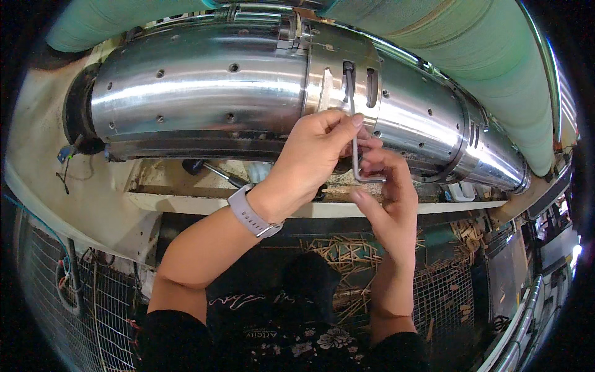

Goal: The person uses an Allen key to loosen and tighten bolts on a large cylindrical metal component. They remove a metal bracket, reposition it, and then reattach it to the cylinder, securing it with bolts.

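While the bare left hand (304, 158) pinches the long shaft of a grey metal L-shaped hex key (356, 155) between thumb and fingers, the bare right hand (396, 198) sits around its short bent end, thumb and fingers parted; whether any right fingertip touches it, I cannot tell. The key stands near the centre of the frame, its upper end in a narrow slot of a shiny metal collar (328, 53) encircling a long silver metal cylinder (198, 80).

If the tip is poorly seated, turning force could make it slip out or round off the socket, and knuckles could strike the collar's edge. Should the pinch loosen, the key might fall toward the straw-coloured slivers of scrap (347, 257) at lower centre.

The slot's shadow hides how deep the tip sits. The left hand's curled fingers are partly concealed behind its thumb, and the pale green rollers (458, 56) are cut off along the top. Dark fisheye corners swallow the far edges.
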`<action>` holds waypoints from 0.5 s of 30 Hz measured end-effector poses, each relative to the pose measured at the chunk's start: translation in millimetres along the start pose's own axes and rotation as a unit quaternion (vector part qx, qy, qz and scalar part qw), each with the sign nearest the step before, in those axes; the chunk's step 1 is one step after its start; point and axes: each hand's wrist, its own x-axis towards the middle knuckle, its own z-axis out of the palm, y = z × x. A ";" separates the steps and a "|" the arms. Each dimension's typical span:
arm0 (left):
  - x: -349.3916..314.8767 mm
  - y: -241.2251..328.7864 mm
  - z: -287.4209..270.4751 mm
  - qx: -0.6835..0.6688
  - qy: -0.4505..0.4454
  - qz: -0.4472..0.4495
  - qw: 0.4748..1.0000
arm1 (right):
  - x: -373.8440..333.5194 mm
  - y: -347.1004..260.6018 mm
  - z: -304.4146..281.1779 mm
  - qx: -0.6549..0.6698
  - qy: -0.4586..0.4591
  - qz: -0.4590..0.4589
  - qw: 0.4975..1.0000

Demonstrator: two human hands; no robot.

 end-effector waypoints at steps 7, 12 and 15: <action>-1.8 11.1 -3.7 -0.030 -0.023 -0.073 0.997 | 22.5 21.9 -2.5 0.476 -0.127 0.205 0.845; -1.0 16.0 -5.9 -0.011 -0.050 -0.065 0.997 | 30.3 25.7 4.6 0.457 -0.125 0.198 0.858; -1.9 14.6 -7.2 0.020 -0.057 -0.047 0.997 | 30.1 26.6 4.5 0.433 -0.118 0.203 0.870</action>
